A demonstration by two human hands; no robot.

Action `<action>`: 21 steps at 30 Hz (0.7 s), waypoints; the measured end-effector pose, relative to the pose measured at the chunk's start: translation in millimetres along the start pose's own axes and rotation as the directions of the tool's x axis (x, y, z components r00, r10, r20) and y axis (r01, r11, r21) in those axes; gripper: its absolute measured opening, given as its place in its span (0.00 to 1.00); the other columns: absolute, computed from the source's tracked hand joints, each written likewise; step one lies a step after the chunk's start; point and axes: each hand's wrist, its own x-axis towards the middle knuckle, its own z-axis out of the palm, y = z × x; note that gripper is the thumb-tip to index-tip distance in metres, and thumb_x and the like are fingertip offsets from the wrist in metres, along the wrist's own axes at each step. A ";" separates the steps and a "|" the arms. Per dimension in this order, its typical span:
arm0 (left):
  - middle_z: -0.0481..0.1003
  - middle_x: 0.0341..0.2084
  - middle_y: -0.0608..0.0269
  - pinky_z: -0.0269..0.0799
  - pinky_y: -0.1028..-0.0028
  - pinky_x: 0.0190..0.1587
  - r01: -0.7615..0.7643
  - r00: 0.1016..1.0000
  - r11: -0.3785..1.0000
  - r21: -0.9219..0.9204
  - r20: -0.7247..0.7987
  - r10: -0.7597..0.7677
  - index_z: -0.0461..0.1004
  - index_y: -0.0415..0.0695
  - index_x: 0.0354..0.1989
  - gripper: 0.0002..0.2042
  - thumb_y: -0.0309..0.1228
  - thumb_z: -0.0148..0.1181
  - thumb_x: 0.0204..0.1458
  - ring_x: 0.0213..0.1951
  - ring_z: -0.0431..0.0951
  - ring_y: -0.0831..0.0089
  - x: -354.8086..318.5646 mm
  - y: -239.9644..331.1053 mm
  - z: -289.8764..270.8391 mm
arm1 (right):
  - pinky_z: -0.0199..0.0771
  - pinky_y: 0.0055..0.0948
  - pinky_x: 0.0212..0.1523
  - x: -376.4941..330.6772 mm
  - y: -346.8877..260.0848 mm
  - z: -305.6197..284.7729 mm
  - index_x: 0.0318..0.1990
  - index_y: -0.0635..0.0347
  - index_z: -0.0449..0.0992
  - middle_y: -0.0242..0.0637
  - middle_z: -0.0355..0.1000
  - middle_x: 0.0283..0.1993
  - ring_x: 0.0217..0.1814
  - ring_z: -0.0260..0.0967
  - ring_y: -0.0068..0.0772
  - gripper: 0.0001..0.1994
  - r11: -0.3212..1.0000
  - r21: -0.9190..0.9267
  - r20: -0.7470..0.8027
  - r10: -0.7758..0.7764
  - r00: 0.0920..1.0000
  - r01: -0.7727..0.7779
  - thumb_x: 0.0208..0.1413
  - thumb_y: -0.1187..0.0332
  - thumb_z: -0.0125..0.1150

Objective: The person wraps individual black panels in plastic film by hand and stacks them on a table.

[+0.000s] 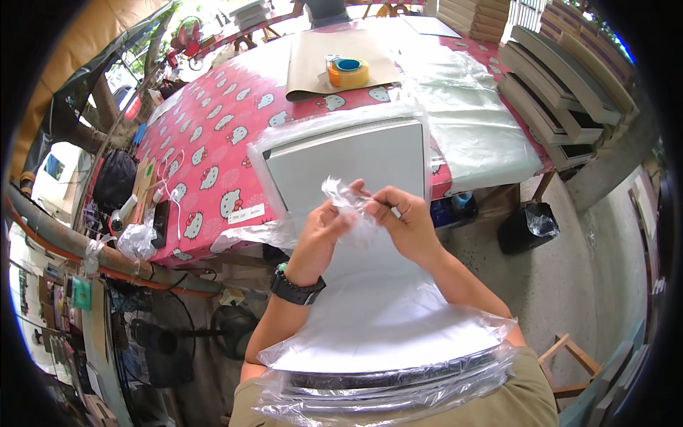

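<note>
In front of my chest both hands are raised close together with a crumpled piece of clear plastic film [341, 193] between them. The fingers of my right hand [409, 224] pinch the film. My left hand [321, 231], a dark watch on its wrist, is closed on the film's other side, its thumb a little blurred. Below my hands a large white flat panel [384, 320] in clear plastic leans against my body. Beyond them a stack of grey-white flat panels [348, 160] lies at the table's near edge, inside a clear plastic bag [265, 171].
A pink patterned cloth covers the table [213, 146]. Toward its far side a tape dispenser [347, 71] sits on brown paper [306, 60]. Clear plastic bags [484, 128] lie at the right, near stacked panels [562, 85]. On the floor stand a black bin [528, 229] and a fan [231, 329].
</note>
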 end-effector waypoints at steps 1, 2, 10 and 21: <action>0.67 0.43 0.60 0.60 0.77 0.48 0.017 0.999 0.999 0.050 -0.035 -0.015 0.61 0.34 0.50 0.21 0.35 0.50 0.52 0.44 0.67 0.76 0.4 -0.2 0.7 | 0.62 0.21 0.23 -1.4 -3.1 1.5 0.28 0.66 0.69 0.35 0.66 0.20 0.21 0.61 0.21 0.07 0.992 -0.125 0.012 -0.034 0.999 0.035 0.51 0.71 0.53; 0.70 0.39 0.63 0.62 0.79 0.45 0.035 0.997 0.994 0.100 -0.072 -0.028 0.64 0.34 0.47 0.18 0.33 0.52 0.50 0.41 0.69 0.77 1.9 -0.1 2.6 | 0.62 0.22 0.23 -1.4 -2.0 3.6 0.28 0.66 0.69 0.38 0.66 0.20 0.21 0.62 0.24 0.06 0.985 -0.139 -0.009 -0.102 0.995 0.100 0.51 0.71 0.53; 0.73 0.30 0.64 0.66 0.80 0.38 0.042 0.980 0.993 0.111 -0.198 -0.019 0.71 0.36 0.37 0.10 0.29 0.53 0.49 0.33 0.71 0.79 -0.3 -7.5 -4.1 | 0.61 0.28 0.19 -3.1 -5.0 0.9 0.29 0.64 0.69 0.45 0.65 0.17 0.16 0.62 0.34 0.05 0.950 -0.286 -0.079 -0.154 0.985 0.125 0.52 0.71 0.52; 0.69 0.32 0.59 0.62 0.70 0.47 0.274 0.955 0.957 0.094 0.093 -0.283 0.64 0.39 0.42 0.19 0.41 0.54 0.48 0.33 0.71 0.70 -41.7 -9.5 -109.2 | 0.61 0.16 0.19 18.4 -6.7 -71.8 0.31 0.57 0.67 0.29 0.67 0.23 0.22 0.63 0.18 0.06 0.300 0.948 0.143 -0.101 0.985 -0.107 0.55 0.67 0.46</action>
